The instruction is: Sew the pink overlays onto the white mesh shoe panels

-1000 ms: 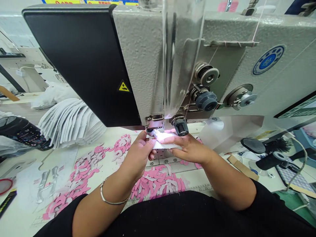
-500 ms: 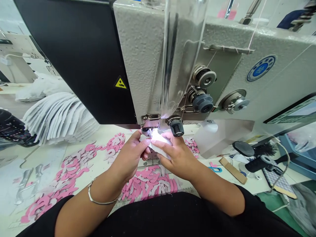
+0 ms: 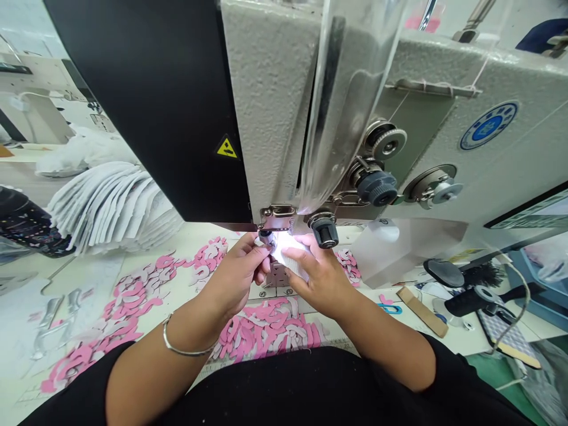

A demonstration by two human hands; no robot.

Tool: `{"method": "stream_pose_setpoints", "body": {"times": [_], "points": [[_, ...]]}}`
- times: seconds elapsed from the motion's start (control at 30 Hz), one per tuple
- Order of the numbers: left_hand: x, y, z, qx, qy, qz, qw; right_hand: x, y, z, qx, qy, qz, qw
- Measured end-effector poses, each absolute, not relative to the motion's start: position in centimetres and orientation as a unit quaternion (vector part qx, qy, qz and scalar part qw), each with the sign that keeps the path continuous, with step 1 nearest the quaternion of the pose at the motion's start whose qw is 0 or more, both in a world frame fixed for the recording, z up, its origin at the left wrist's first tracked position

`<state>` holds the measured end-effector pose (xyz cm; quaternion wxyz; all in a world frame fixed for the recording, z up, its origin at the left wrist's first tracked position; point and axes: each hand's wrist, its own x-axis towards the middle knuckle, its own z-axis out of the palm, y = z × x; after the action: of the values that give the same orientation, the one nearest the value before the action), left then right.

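Working at a sewing machine head [image 3: 270,100] above a table [image 3: 189,248] strewn with pink foam scraps [image 3: 266,328], the person keeps a small white fabric piece [image 3: 288,257] flat and steady right at the presser foot [image 3: 266,236]. The left hand [image 3: 237,272] curls narrowly, pinching its near edge; the right hand [image 3: 317,278] presses it from the other side, fingers close together.

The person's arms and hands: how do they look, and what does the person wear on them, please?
The left hand and the right hand are bare, with no gloves. The forearms are bare too, and black sleeves cover the upper arms. A thin silver-coloured bangle sits on the left wrist; the right wrist shows none.
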<state>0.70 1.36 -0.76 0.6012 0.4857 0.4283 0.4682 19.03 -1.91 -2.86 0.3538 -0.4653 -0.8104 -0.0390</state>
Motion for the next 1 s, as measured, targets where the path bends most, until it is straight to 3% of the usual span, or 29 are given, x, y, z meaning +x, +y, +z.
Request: {"method": "stream_pose_setpoints", "body": {"times": [0.6, 0.87, 1.0], "points": [[0.9, 3.4, -0.7, 0.455, 0.391, 0.495, 0.628, 19.6, -1.9, -2.8, -0.497, -0.819, -0.064, 0.28], [0.2, 1.4, -0.4, 0.419, 0.398, 0.516, 0.633, 20.1, -1.5, -3.1, -0.498, -0.814, -0.067, 0.291], [-1.5, -1.3, -2.0, 0.437, 0.365, 0.449, 0.689, 20.8, -1.6, -3.6, -0.445, -0.825, -0.07, 0.341]]}}
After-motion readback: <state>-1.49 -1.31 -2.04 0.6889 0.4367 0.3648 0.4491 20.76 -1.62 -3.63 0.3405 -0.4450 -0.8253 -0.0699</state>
